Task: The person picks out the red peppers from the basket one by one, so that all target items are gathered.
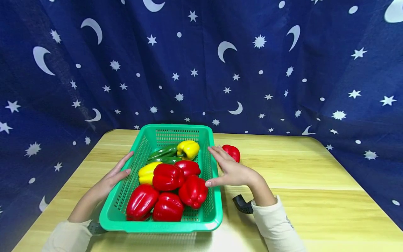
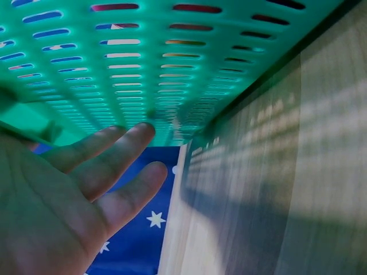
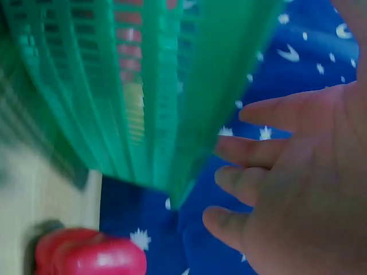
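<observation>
A green plastic basket (image 1: pixel 163 226) with slotted walls stands on the table. Inside lie several red bell peppers (image 1: pixel 168 177), two yellow bell peppers (image 1: pixel 188 149) and long green peppers (image 1: pixel 164 152). My left hand (image 1: pixel 110 180) is at the basket's left rim, fingers extended; in the left wrist view the left palm (image 2: pixel 63 195) faces the slotted wall. At the right rim is my right hand (image 1: pixel 231 169), its thumb reaching the rim. The right wrist view shows the right hand's fingers (image 3: pixel 264 117) straight and apart from the wall.
Another red bell pepper (image 1: pixel 232 152) lies on the table, just right of the basket and partly behind the right hand. The wooden table (image 1: pixel 302 210) extends to the right. A dark blue curtain (image 1: pixel 201 63) with stars and moons hangs behind. A black mount (image 1: pixel 243 204) sits at the right wrist.
</observation>
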`<state>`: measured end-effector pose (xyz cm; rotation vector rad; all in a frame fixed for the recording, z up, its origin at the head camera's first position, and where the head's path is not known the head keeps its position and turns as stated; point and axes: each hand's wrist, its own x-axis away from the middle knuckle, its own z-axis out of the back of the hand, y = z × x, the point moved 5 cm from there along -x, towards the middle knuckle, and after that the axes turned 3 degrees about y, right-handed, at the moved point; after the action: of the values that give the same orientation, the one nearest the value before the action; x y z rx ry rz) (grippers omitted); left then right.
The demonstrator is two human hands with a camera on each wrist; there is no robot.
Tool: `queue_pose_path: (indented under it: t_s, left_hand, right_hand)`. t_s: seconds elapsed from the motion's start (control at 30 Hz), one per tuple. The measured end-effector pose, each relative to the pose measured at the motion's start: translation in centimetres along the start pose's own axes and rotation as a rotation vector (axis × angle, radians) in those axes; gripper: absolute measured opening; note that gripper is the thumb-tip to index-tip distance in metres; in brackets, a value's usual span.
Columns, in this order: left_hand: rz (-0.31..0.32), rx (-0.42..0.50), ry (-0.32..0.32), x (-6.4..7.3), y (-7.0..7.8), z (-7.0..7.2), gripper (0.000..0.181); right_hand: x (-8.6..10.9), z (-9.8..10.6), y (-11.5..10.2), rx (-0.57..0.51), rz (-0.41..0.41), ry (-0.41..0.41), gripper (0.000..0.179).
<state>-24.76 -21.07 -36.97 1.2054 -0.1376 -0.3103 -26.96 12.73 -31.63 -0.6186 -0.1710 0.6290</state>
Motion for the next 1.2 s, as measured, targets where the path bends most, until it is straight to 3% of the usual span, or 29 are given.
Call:
queue_pose_path:
  t_s: [0.1,0.3,0.43,0.9,1.2]
  left_hand:
    - [0.001,0.007,-0.004,0.0,0.0,0.0,0.058]
    - [-0.005,0.043,-0.022,-0.1,0.0,-0.1,0.058]
    - [-0.015,-0.007,-0.007,-0.1,0.1,0.0,0.058]
    - [-0.012,-0.048,0.013,0.0,-0.1,0.0,0.057]
    - [-0.002,-0.017,-0.002,0.0,-0.2,0.1,0.057]
  right_hand:
    - [-0.1,-1.1,-0.9,0.024,0.000,-0.050,0.102]
    - [-0.5,-3.0,-2.5,0.204,0.003,-0.094,0.105]
    - [-0.7,-3.6,-3.0,0.291,-0.009,-0.103,0.107]
    - [-0.9,-4.1,-3.0,0.328,-0.005,-0.142,0.090]
    - [-0.6,-3.6,-3.0,0.262,0.027,-0.120,0.086]
